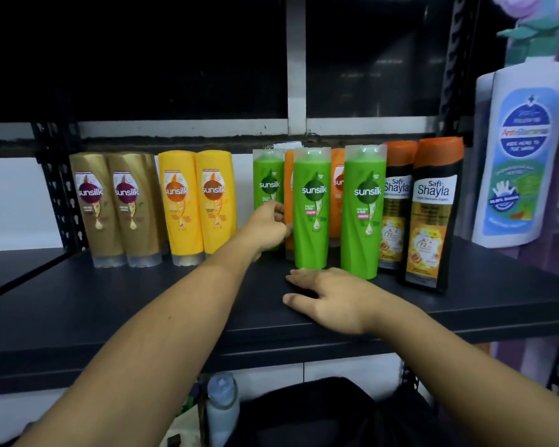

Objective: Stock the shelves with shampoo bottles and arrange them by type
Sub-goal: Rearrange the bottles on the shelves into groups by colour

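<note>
A row of shampoo bottles stands on the dark shelf [142, 301]. From the left come two gold bottles [117, 208], two yellow bottles [197, 204], three green bottles, two orange bottles [337, 195] partly hidden behind the green ones, and two black Safi Shayla bottles [433, 217]. My left hand [265, 229] reaches in and grips the lower part of the leftmost green bottle [268, 179], which stands at the back. My right hand [329, 298] rests flat on the shelf, fingers spread, just in front of the middle green bottle [312, 208]. The third green bottle [363, 214] stands to its right.
A tall white pump bottle [523, 156] with a blue label stands at the far right. Below the shelf are a pale bottle [221, 404] and a black bag [320, 411]. A black perforated upright [58, 195] bounds the shelf on the left.
</note>
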Demonstrator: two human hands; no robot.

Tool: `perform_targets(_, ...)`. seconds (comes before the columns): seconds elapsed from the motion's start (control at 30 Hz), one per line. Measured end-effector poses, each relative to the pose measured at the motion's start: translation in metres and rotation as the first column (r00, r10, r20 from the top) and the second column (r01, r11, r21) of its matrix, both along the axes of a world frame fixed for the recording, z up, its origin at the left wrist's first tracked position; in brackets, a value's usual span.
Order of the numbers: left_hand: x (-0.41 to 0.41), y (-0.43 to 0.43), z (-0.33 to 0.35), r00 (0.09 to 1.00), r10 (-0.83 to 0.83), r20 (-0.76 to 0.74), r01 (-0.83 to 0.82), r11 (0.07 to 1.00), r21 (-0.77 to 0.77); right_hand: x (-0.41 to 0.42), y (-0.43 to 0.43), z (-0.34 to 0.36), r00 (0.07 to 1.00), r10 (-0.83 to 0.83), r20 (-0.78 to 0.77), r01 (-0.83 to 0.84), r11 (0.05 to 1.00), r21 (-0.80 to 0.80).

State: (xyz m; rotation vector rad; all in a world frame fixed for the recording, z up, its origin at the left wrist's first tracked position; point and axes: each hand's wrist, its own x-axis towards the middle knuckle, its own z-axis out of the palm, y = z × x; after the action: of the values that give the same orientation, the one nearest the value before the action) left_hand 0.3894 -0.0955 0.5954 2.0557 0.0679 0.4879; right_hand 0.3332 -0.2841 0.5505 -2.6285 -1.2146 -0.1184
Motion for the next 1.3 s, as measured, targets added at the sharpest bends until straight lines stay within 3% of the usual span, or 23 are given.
perform_targets(0.13, -0.007, -0.003, -0.001, 1.0, 0.01, 0.015, -0.009, 1.0, -0.018, 0.001, -0.002, -0.002, 1.0, -0.016, 0.005, 0.016, 0.999, 0.04)
perform_targets(0.33, -0.015, 0.005, 0.002, 0.999, -0.007, 0.038, 0.014, 0.982, -0.188, -0.002, -0.005, -0.003, 0.999, -0.03, 0.016, 0.029, 0.995, 0.096)
perform_targets(0.6, -0.029, 0.0, 0.003, 0.998, -0.001, 0.07, 0.009, 0.993, -0.119, -0.005, -0.009, 0.0, 0.996, -0.09, 0.013, 0.085, 0.972, 0.22)
perform_targets(0.73, -0.049, 0.011, 0.003, 0.997, 0.026, 0.079, -0.018, 0.995, -0.103, -0.007, -0.011, 0.001, 0.994, -0.097, -0.044, 0.107, 0.897, 0.429)
perform_targets(0.93, -0.096, 0.018, 0.006, 0.992, -0.123, 0.001, 0.121, 0.973, -0.196, -0.003, -0.012, 0.001, 0.989, -0.047, -0.139, 0.126, 0.761, 0.637)
perform_targets(1.13, -0.116, 0.001, -0.007, 0.958, -0.286, -0.021, 0.277, 0.942, -0.191, -0.01, -0.017, 0.004, 0.992, 0.026, -0.124, 0.066, 0.736, 0.674)
perform_targets(1.17, -0.115, 0.001, -0.012, 0.955, -0.295, -0.039, 0.287, 0.946, -0.148, -0.012, -0.018, 0.004, 0.992, 0.025, -0.122, 0.065, 0.731, 0.68)
perform_targets(1.3, -0.111, 0.006, -0.03, 0.973, -0.214, -0.091, 0.231, 0.929, 0.288, -0.014, -0.021, 0.007, 0.987, 0.023, -0.157, 0.096, 0.698, 0.709)
